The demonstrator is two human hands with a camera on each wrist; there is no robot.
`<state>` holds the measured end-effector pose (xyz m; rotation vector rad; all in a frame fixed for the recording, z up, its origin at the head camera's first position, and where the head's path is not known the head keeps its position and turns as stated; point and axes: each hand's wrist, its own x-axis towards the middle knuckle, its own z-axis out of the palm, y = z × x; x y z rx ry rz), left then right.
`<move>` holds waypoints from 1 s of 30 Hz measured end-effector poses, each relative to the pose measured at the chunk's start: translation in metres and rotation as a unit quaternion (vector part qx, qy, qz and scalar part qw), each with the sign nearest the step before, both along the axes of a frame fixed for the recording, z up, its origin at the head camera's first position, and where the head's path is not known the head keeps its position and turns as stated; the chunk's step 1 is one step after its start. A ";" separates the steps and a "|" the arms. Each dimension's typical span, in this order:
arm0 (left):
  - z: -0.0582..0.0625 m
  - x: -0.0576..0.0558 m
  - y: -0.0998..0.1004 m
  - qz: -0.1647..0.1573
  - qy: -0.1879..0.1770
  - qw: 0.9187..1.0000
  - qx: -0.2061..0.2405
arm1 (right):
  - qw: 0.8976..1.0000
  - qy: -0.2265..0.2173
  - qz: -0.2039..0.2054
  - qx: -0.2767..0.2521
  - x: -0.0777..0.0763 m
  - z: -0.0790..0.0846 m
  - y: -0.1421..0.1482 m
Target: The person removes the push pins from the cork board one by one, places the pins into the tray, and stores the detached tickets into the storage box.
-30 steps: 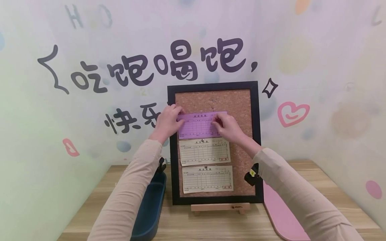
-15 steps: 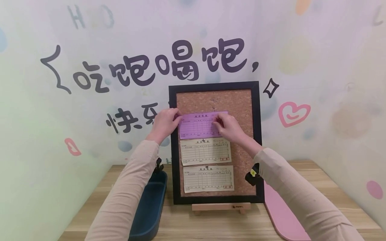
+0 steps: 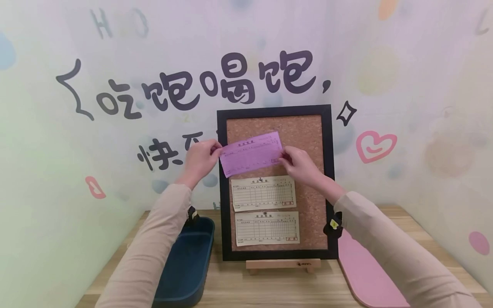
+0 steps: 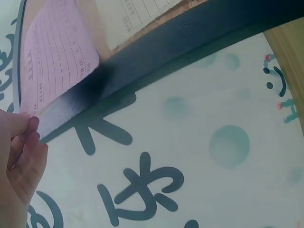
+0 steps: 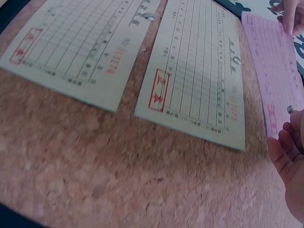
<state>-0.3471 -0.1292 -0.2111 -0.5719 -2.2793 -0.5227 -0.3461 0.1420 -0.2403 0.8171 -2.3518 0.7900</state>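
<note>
A purple receipt slip [image 3: 252, 154] is tilted in front of the upper corkboard [image 3: 312, 196], its right end higher. My left hand [image 3: 201, 161] pinches its left edge between thumb and fingers; the left wrist view shows the slip [image 4: 57, 57] bowed over the black frame. At the slip's lower right corner is my right hand [image 3: 302, 166]. It holds a small silver pushpin [image 5: 290, 109] at its fingertips, close to the paper. Below, two cream receipts [image 3: 263, 194] hang one above the other, each with a pin at its top edge.
The black-framed board stands on a small wooden easel [image 3: 283, 264] on the wood table [image 3: 231, 291]. A dark blue tray [image 3: 185, 261] lies to the left, a pink board [image 3: 369, 273] to the right. Behind rises a wall with large dark lettering [image 3: 235, 77].
The purple receipt, earlier level against the cork, has shifted left and tilted, its right end rising. My left hand moved left with its edge; my right hand went from the slip's face to its right edge.
</note>
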 end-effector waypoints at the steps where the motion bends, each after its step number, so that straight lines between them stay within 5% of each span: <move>1: 0.000 0.002 -0.003 -0.002 0.001 1.000 0.006 | 1.000 -0.001 -0.001 0.001 0.001 -0.001 0.002; 18: -0.019 0.031 -0.044 -0.002 0.007 0.999 0.046 | 0.999 0.023 -0.003 0.022 0.015 -0.021 0.046; 30: -0.045 0.055 -0.077 -0.010 -0.009 0.998 0.066 | 0.999 -0.019 -0.005 0.032 0.034 -0.054 0.079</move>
